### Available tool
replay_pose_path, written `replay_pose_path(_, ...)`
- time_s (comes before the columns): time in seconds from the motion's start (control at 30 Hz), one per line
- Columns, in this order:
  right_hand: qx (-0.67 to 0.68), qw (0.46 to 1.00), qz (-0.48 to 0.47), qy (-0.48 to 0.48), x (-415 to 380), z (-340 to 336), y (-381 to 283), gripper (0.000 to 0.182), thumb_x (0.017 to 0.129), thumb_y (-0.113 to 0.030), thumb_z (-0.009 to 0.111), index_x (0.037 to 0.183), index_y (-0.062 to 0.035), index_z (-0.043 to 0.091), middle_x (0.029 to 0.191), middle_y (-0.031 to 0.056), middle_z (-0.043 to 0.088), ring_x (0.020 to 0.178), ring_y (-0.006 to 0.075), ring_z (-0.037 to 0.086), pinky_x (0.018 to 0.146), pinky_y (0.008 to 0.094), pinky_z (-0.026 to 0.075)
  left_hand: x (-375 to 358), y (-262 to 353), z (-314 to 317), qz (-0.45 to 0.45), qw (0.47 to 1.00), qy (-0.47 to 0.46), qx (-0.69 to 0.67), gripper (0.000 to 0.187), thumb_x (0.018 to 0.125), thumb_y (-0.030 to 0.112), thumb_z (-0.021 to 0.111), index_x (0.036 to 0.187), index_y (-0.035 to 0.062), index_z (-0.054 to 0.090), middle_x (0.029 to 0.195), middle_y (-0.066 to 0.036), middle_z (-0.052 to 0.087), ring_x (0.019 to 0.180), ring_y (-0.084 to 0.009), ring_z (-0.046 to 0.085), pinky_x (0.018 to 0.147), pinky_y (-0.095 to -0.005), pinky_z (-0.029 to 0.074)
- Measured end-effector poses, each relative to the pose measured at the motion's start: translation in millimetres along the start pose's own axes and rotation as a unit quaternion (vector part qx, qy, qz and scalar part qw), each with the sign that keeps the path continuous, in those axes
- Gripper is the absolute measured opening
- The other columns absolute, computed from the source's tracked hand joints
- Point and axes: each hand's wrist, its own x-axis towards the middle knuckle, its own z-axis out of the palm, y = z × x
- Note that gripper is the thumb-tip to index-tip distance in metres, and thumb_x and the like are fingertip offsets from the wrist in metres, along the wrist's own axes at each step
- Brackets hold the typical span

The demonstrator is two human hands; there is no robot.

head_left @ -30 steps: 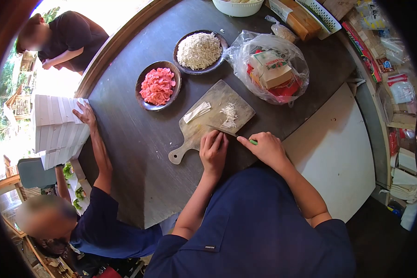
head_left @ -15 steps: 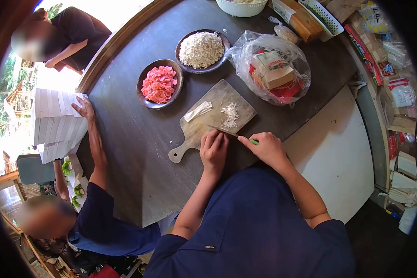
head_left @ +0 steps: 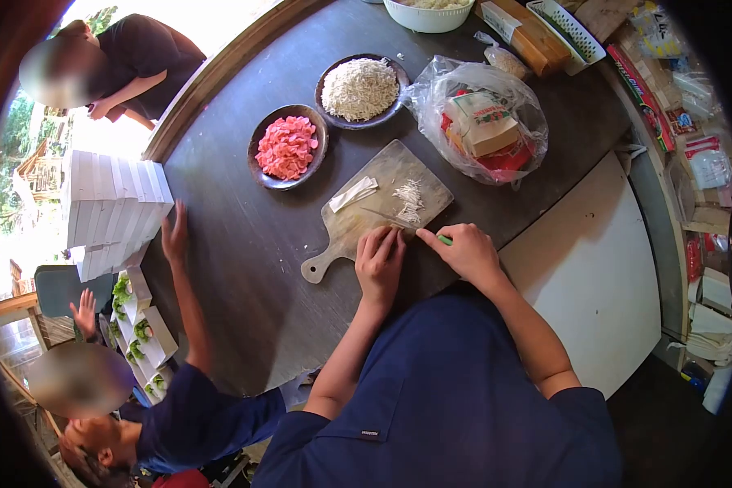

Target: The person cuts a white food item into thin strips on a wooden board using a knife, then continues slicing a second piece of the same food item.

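My right hand [head_left: 468, 254] is closed round the green handle of a knife [head_left: 389, 218], its blade pointing left over the near edge of a wooden cutting board [head_left: 342, 236]. Close to the blade, my left hand [head_left: 380, 267] has its fingers curled together at the board's edge; whatever they press on is hidden. On the board lie a small stack of pale flat strips [head_left: 354, 193] and a heap of thin pale shreds [head_left: 409, 201]. Beyond it are pink slices [head_left: 287, 148] in one dark bowl and whitish shreds [head_left: 360, 88] in another.
A clear plastic bag [head_left: 484, 122] of packets lies right of the bowls. A white basin [head_left: 429, 16] and a cardboard box [head_left: 525, 37] are at the back. Stacked white boxes [head_left: 114, 199] stand at the left, beside a co-worker's raised hand [head_left: 175, 232]. Another person leans in at upper left.
The co-worker at the left has taken both hands off the white box stack, showing open trays with greens below. My hands and the knife stay nearly in place at the board.
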Motion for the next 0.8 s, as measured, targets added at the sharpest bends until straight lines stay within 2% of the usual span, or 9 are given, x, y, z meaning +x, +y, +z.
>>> replay_pose_path(0.3,0.003,1.0,0.002,0.0,-11.9,3.1,6.5,0.069,0.1,-0.068,0.066,0.084,-0.0037,0.082,0.086,0.0254,0.077,0.089,0.0461,0.076,0.079,0.0525,0.061,-1.9,0.1,0.0,0.011,1.0,-0.004,0.001,0.019,0.085,-0.001,0.085,0.103,0.0005,0.079,0.109,-0.01,0.075,0.099,-0.0306,0.073,0.088,-0.0414,0.06)
replay_pose_path(0.47,-0.01,1.0,0.0,-0.007,-11.5,2.0,4.7,0.069,0.1,-0.069,0.065,0.085,-0.0041,0.083,0.086,0.0258,0.077,0.09,0.0459,0.077,0.08,0.0526,0.061,-3.4,-2.6,-0.1,0.016,1.0,-0.008,0.001,0.019,0.085,-0.001,0.085,0.103,0.0001,0.079,0.109,-0.01,0.075,0.099,-0.0306,0.073,0.087,-0.0416,0.06)
replay_pose_path(0.53,-0.018,1.0,0.005,-0.016,-9.7,3.3,6.6,0.069,0.1,-0.069,0.065,0.085,-0.0043,0.083,0.087,0.0259,0.077,0.09,0.0458,0.077,0.08,0.0526,0.061,-3.1,-2.6,1.9,0.007,1.0,0.002,-0.005,0.02,0.081,-0.002,0.086,0.101,0.0007,0.081,0.107,-0.01,0.077,0.098,-0.0309,0.073,0.088,-0.0414,0.06)
replay_pose_path(0.6,0.01,0.999,-0.013,0.033,-7.9,15.5,7.2,0.07,0.101,-0.069,0.065,0.082,-0.0034,0.081,0.084,0.0259,0.076,0.088,0.0463,0.076,0.08,0.0534,0.061,-2.3,-2.9,0.3,0.014,1.0,-0.001,-0.001,0.02,0.083,-0.002,0.085,0.102,0.0004,0.08,0.108,-0.01,0.076,0.098,-0.0307,0.073,0.087,-0.0412,0.06)
replay_pose_path(0.7,0.039,0.998,-0.022,0.044,-3.1,18.8,3.9,0.07,0.101,-0.068,0.065,0.081,-0.0027,0.08,0.084,0.0259,0.076,0.088,0.0467,0.076,0.079,0.0538,0.061,-1.5,-0.7,1.2,0.02,1.0,-0.001,0.002,0.019,0.084,-0.001,0.085,0.103,0.0001,0.08,0.109,-0.01,0.076,0.099,-0.0305,0.073,0.088,-0.0411,0.061)
replay_pose_path(0.8,0.019,1.0,0.012,0.001,-2.0,4.7,1.7,0.069,0.101,-0.068,0.065,0.084,-0.0027,0.081,0.086,0.0259,0.077,0.089,0.0468,0.076,0.08,0.0538,0.061,-1.2,-0.9,1.8,0.01,1.0,0.006,0.003,0.019,0.083,-0.001,0.086,0.102,0.0007,0.081,0.107,-0.01,0.076,0.098,-0.0305,0.073,0.088,-0.041,0.061)
